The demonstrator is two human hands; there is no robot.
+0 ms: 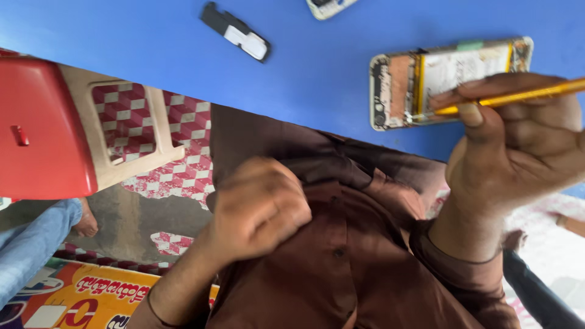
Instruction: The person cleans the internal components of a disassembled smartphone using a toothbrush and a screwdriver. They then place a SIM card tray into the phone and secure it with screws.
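An opened phone [448, 76] lies back side up on the blue table [304, 67], its battery and inner parts exposed. My right hand [518, 152] grips a thin yellow tool [518, 96], whose tip touches the lower edge of the phone. My left hand [259, 207] is curled into a fist against my brown shirt [341, 256], below the table edge. Nothing shows in its fingers.
A small black and white part [236, 30] lies on the table at the top, and a piece of another device [329, 6] pokes in at the top edge. A red plastic stool [49, 128] stands left. Another person's jeans leg [30, 237] is below it.
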